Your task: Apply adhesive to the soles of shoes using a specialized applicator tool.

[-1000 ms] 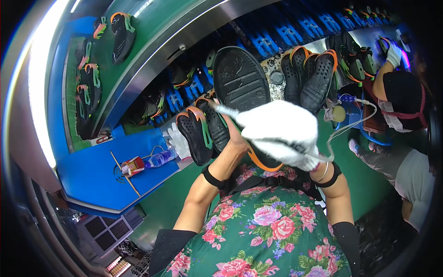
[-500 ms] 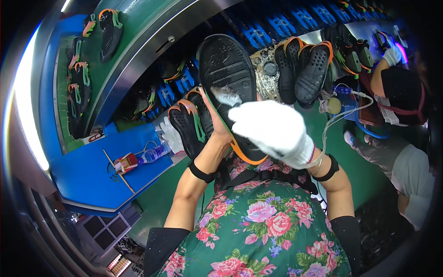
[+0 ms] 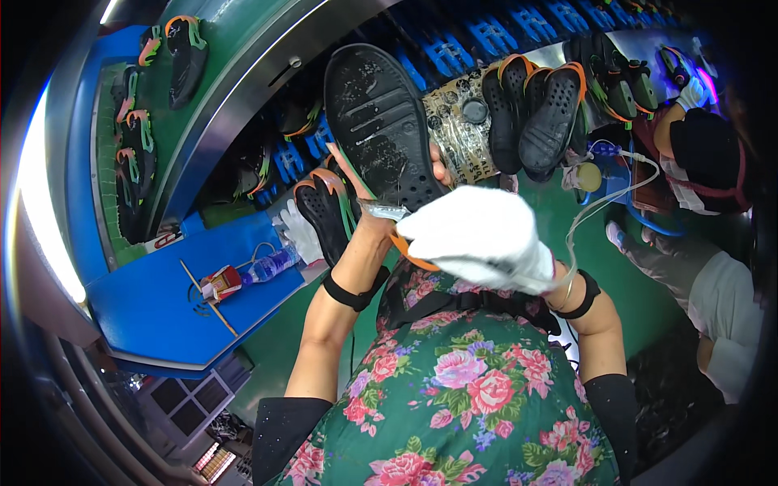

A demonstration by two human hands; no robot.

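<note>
My left hand (image 3: 369, 202) is bare and grips a black sandal (image 3: 381, 125) with an orange strap, holding it up with its dusty sole facing me. My right hand (image 3: 478, 239) wears a white cloth glove and closes on the heel end of the same sandal, over the orange strap (image 3: 413, 255). A thin clear tube (image 3: 596, 206) runs past my right wrist. Both forearms carry black bands at the wrist.
More black and orange sandals (image 3: 328, 211) lie just beyond my left hand, and others (image 3: 535, 105) sit on a patterned sheet. A green conveyor (image 3: 158, 89) carries sandals at left. A blue table (image 3: 170, 300) holds a bottle and a stick. Another person (image 3: 701, 162) sits at right.
The sandal has been raised and turned so its sole faces me more fully. My gloved right hand has slid down to the heel end.
</note>
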